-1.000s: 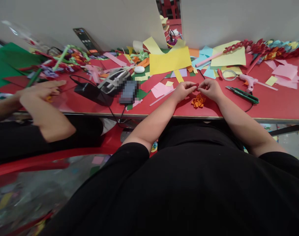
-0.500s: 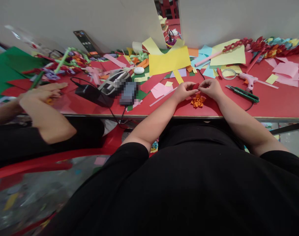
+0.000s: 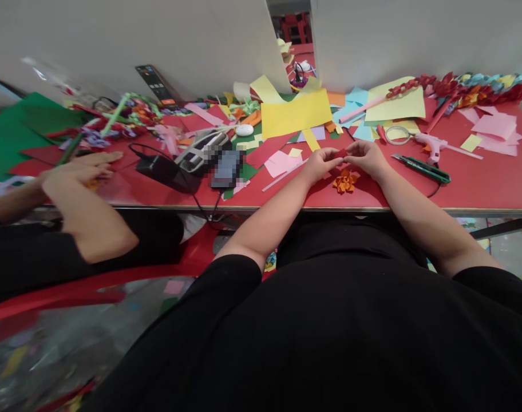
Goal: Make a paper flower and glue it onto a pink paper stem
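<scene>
Red folded paper scrap [image 3: 340, 153], a tiny one, is pinched at both ends just above the red tabletop [image 3: 479, 189], close to its front edge. My left hand [image 3: 319, 164] has thumb and forefinger closed on one end; my right hand [image 3: 366, 158] grips the other end the same way, knuckles curled. Just below the pinch lies the orange folded paper flower [image 3: 345, 181], and I can't tell whether either hand touches it.

First risk, as I judge it: the scrap is small and nearly the table's own colour, so a slipped grip would drop it where it's hard to spot. Second: squeeze too hard and the fold creases wrong or tears. Third: my right wrist hangs close over the orange flower, and lowering it would crush those petals.

Off to the right, the green utility knife [image 3: 420, 166] and the pale pink glue gun [image 3: 430, 144] lie near my right forearm, where a careless elbow sweep could knock them. Far to my left, another person's hand [image 3: 78, 169] rests by a black adapter box [image 3: 160, 170], well apart from mine.
</scene>
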`<move>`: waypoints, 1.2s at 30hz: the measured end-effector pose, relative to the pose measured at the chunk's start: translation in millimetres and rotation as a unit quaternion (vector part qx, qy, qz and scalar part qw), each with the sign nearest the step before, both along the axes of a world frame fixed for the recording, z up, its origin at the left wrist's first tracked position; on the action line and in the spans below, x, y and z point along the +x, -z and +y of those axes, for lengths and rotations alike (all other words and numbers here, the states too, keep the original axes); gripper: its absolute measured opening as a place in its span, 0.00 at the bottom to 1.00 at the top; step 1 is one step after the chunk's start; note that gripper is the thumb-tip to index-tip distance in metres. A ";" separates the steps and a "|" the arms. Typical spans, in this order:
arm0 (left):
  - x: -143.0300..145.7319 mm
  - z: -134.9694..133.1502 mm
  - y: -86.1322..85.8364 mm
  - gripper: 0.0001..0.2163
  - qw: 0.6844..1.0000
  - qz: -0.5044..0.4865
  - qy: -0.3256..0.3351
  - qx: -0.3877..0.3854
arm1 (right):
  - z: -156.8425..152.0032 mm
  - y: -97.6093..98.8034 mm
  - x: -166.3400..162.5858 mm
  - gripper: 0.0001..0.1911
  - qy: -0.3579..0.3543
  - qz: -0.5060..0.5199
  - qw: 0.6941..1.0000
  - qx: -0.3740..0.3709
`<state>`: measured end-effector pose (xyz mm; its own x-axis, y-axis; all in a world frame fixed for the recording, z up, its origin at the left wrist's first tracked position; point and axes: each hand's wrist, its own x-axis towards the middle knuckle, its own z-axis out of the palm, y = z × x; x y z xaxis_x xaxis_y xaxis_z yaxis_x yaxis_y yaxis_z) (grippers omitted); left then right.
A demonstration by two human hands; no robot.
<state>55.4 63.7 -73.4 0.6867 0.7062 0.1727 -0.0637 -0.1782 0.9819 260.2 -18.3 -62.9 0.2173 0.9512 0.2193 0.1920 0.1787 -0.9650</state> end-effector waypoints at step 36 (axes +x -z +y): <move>-1.9 -10.5 -13.9 0.26 1.000 -0.025 0.010 -0.015 | -13.2 -17.5 -8.1 0.18 -0.020 0.078 0.995 -0.056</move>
<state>53.5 53.2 -59.5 0.6918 0.6979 0.1856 -0.1152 -0.1471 0.9824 252.1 -31.5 -45.4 0.2012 0.9764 0.0781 0.0340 0.0727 -0.9968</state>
